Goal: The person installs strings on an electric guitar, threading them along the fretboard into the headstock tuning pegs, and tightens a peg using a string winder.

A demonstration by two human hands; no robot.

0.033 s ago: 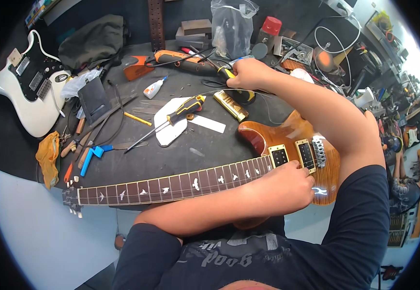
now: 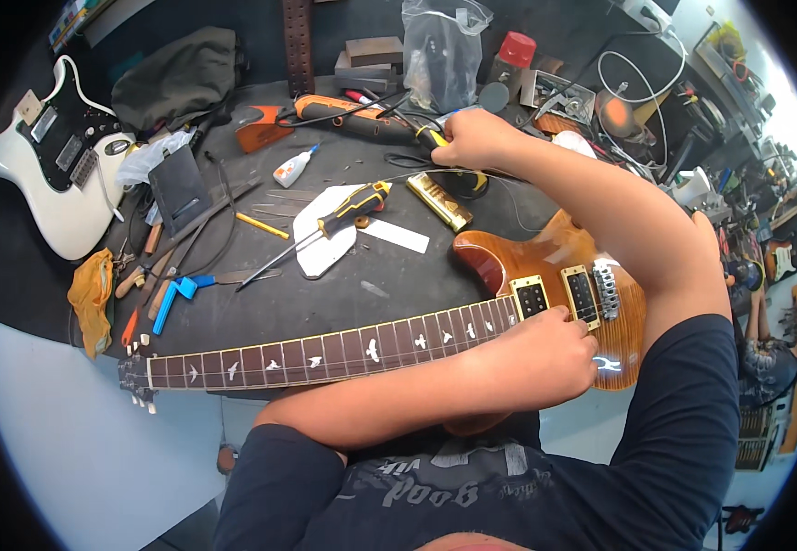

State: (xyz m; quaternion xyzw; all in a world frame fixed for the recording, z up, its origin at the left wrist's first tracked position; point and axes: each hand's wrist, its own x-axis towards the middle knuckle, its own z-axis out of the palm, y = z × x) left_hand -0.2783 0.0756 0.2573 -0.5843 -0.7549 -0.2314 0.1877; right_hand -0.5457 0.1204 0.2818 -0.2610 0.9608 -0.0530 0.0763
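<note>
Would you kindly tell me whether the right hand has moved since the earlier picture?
No; judged against the gold-coloured rectangular object, the right hand is in the same place, with no visible shift either way.

The one view looks down from head height through the left of two head-worn wide fisheye cameras, above the near edge of the black-topped bench (image 2: 297, 308), facing its far edge. It is near enough that the black printed T-shirt (image 2: 398, 500) fills the lower rim, with the glossy amber-brown electric guitar (image 2: 509, 253) just beyond; straight edges bow outward.
</note>
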